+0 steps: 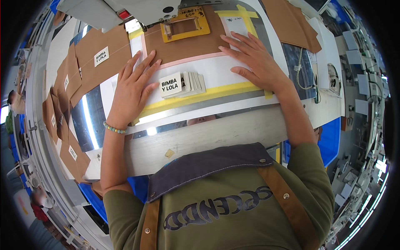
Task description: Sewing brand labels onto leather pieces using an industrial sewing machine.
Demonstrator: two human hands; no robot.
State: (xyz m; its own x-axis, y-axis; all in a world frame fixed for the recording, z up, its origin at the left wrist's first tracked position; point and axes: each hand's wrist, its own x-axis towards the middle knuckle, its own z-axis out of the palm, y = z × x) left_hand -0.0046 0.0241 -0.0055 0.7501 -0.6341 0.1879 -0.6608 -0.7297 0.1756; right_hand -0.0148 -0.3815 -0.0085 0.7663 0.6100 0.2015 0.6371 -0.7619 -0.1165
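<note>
A brown fabric panel [183,53] lies flat beneath the sewing machine head [155,11], its near edge along a pink strip. Over its far part sits a yellow clamp frame [204,32] with a rectangular opening. My left hand [132,89] lies spread by the panel's left edge, fingertips at the pink strip. On the other side, my right hand [256,62] rests with fingers stretched, the tips around the panel's right edge and the white guide sheet. Both hands hold nothing. Between them, a fanned stack of white printed labels [171,85] lies near a yellow tape strip [216,91].
Brown panels bearing white labels [98,41] spread over the left side and hang off the table. More brown pieces [289,23] lie at the far right. Blue bins [331,141] stand below the table's edge. Other people are far off at left.
</note>
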